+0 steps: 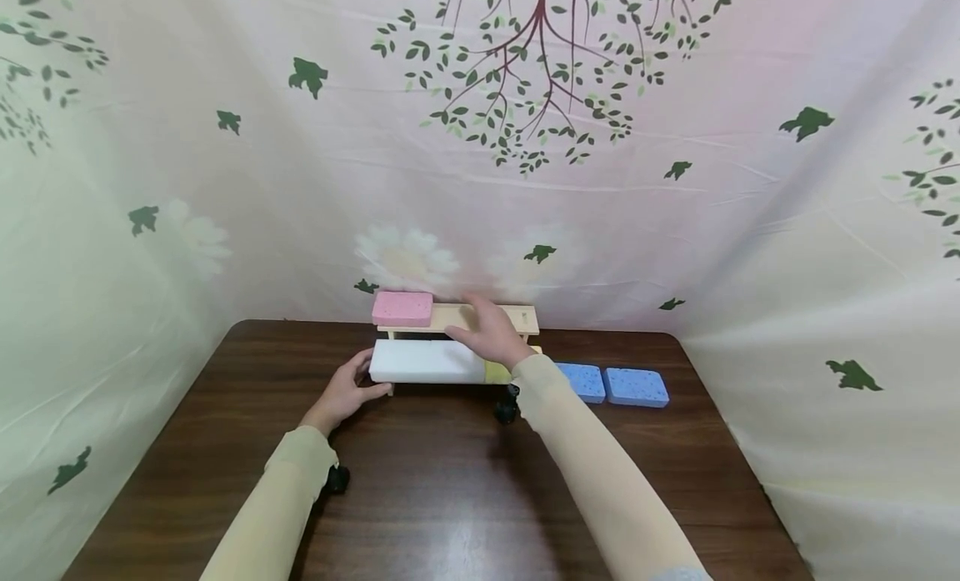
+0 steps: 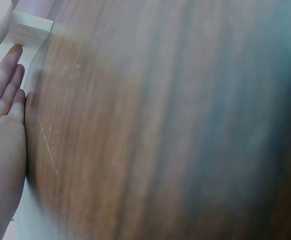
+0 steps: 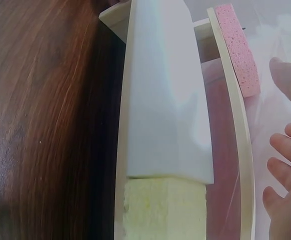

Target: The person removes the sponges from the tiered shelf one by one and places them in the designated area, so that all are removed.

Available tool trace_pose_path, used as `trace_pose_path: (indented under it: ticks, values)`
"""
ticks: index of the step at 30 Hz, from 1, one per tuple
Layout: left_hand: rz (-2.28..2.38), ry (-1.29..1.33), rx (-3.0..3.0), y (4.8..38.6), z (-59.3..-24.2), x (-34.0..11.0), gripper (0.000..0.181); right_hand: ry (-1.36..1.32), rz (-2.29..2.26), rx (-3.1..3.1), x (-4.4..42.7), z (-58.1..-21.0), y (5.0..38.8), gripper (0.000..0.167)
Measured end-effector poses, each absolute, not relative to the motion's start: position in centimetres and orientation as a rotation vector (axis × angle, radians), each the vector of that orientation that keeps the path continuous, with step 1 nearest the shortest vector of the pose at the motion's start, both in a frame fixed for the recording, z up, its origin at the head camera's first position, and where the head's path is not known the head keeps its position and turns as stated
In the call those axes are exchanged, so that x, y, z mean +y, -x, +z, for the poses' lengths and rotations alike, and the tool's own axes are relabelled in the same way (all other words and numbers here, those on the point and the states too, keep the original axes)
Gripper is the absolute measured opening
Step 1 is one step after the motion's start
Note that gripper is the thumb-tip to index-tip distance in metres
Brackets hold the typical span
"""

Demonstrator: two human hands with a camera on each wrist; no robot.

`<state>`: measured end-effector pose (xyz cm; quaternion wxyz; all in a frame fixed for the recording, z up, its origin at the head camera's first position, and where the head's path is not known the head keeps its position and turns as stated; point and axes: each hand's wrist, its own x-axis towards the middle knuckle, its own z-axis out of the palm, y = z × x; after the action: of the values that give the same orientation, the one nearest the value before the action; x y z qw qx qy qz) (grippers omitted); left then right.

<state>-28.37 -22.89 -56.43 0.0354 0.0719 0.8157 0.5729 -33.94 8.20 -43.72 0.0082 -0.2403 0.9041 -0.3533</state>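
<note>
Clock read from the head view, centred on the white block (image 1: 427,362), with 12 pointing away from the person. The white block lay lengthwise, 9 to 3, on the lower tier of a pale wooden rack (image 1: 522,318), which stood near the far edge of the dark worktop (image 1: 435,473). A yellow block (image 1: 495,373) sat against its 3 o'clock end on the same tier, partly covered by the right hand (image 1: 491,331) and cuff.

Right hand: at 2 o'clock, above the upper tier. Fingers apart, thumb spread toward 9 o'clock, nothing held. The right wrist view showed the fingers out past the upper tier's far side, clear of the white block.

Left hand (image 1: 343,398): at 8 o'clock, beside the white block's 9 o'clock end. Fingers straight and close together, thumb standing off from them. Contact with the block or rack was hard to judge, the left wrist view being mostly blurred worktop.

Pink sponge (image 1: 402,309): at 11 o'clock, on the 9 o'clock end of the upper tier; pitted surface.

Two blue sponges (image 1: 637,388): at 3 o'clock, flat on the worktop, side by side with a narrow gap; the nearer to the rack was partly hidden by the right sleeve (image 1: 600,473).

Pale printed fabric (image 1: 637,231) rose behind the worktop at 12 o'clock.
</note>
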Motion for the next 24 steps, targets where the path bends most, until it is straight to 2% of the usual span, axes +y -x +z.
trace_pose_path:
  ticks: [12,24]
  values:
    - [1.746,-0.181,2.514,28.2,-56.5,-23.0,0.088,0.694,-1.160,2.755,6.4,-44.1,33.7,0.078]
    - [1.757,-0.199,2.510,28.2,-56.4,-22.8,0.089,0.767,-1.061,2.842,3.8,-44.7,34.3,0.079]
